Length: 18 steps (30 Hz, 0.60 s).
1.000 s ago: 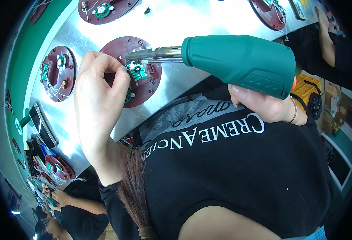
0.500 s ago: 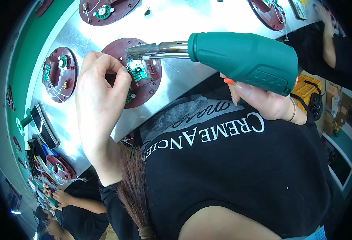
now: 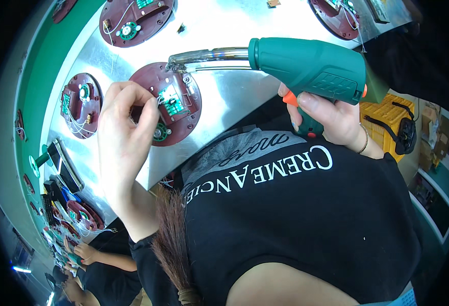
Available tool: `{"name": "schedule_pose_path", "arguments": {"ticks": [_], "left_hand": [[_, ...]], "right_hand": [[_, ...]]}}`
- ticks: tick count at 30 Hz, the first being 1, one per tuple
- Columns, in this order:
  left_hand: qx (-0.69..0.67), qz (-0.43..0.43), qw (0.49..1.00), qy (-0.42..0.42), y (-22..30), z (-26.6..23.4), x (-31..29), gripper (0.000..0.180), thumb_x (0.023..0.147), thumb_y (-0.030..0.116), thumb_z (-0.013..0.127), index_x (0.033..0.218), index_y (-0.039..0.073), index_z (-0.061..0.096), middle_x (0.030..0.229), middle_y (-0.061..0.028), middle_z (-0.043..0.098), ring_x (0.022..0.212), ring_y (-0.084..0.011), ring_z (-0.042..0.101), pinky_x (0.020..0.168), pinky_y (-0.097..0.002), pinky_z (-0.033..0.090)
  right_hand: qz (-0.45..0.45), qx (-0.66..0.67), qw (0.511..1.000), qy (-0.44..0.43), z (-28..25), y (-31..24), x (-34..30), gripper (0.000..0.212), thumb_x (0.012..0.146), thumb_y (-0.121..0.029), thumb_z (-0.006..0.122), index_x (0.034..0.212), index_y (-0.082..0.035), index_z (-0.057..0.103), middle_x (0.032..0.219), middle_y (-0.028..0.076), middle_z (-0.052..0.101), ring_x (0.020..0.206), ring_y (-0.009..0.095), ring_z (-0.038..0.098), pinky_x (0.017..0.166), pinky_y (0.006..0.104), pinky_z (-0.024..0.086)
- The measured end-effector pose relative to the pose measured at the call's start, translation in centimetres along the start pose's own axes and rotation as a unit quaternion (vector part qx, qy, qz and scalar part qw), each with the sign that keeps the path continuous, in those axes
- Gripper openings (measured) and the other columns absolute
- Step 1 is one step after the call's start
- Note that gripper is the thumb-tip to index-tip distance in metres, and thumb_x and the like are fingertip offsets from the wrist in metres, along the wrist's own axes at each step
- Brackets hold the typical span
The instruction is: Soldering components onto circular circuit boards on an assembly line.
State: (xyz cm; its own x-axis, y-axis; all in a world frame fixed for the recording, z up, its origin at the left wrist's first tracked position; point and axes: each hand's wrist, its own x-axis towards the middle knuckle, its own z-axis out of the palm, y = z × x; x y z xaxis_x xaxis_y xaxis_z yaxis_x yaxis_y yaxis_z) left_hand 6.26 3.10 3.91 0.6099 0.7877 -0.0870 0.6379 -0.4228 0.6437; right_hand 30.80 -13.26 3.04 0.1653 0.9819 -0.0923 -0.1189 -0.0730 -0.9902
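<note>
My right hand (image 3: 331, 115) grips a green soldering gun (image 3: 311, 64) with an orange trigger. Its long metal barrel points left, and the tip is at the far rim of a round maroon housing (image 3: 190, 115), away from the board. A small green circuit board (image 3: 172, 103) is set in that housing, with a green-rimmed speaker (image 3: 159, 132) at its near side. At the board's left edge, my left hand (image 3: 125, 130) pinches thumb and forefinger together on thin white wires (image 3: 159, 100). The fingers partly hide the housing's left side.
Similar maroon housings with boards and speakers lie at left (image 3: 80, 107), far left (image 3: 132, 25) and far right (image 3: 337, 18) on the shiny metal table (image 3: 234, 97). A green spool (image 3: 36, 162) stands by the left edge. Another person's hand (image 3: 84, 252) is at lower left.
The soldering gun's tip has lifted off the circuit board toward the housing's far rim. My left hand keeps its pinch beside the board. The whole view has shifted slightly.
</note>
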Motion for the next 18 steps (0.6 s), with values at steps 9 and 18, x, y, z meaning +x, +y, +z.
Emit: {"name": "schedule_pose_path", "arguments": {"ticks": [9, 18], "left_hand": [[0.180, 0.179, 0.964, -0.083, 2.1, -0.2, 0.2, 0.070, 0.060, 0.011, 0.079, 0.122, 0.001, 0.048, 0.117, -0.0169, 0.051, 0.113, -0.0353, 0.046, 0.096, -0.0447, 0.034], [0.129, 0.120, 0.974, 0.140, 1.1, -7.7, 9.2, 0.052, 0.069, 0.019, 0.071, 0.114, -0.002, 0.055, 0.100, -0.0169, 0.056, 0.098, -0.0338, 0.053, 0.087, -0.0410, 0.042]], "right_hand": [[0.009, 0.070, 0.996, 0.058, -1.4, -1.3, 0.3, 0.012, 0.091, -0.007, 0.055, 0.098, 0.003, 0.057, 0.076, 0.005, 0.060, 0.057, 0.009, 0.058, 0.054, 0.0241, 0.046], [0.012, 0.139, 0.988, 0.072, -3.0, -0.6, 0.9, 0.018, 0.091, -0.007, 0.054, 0.105, 0.003, 0.055, 0.085, 0.008, 0.060, 0.058, 0.013, 0.058, 0.054, 0.0271, 0.047]]}}
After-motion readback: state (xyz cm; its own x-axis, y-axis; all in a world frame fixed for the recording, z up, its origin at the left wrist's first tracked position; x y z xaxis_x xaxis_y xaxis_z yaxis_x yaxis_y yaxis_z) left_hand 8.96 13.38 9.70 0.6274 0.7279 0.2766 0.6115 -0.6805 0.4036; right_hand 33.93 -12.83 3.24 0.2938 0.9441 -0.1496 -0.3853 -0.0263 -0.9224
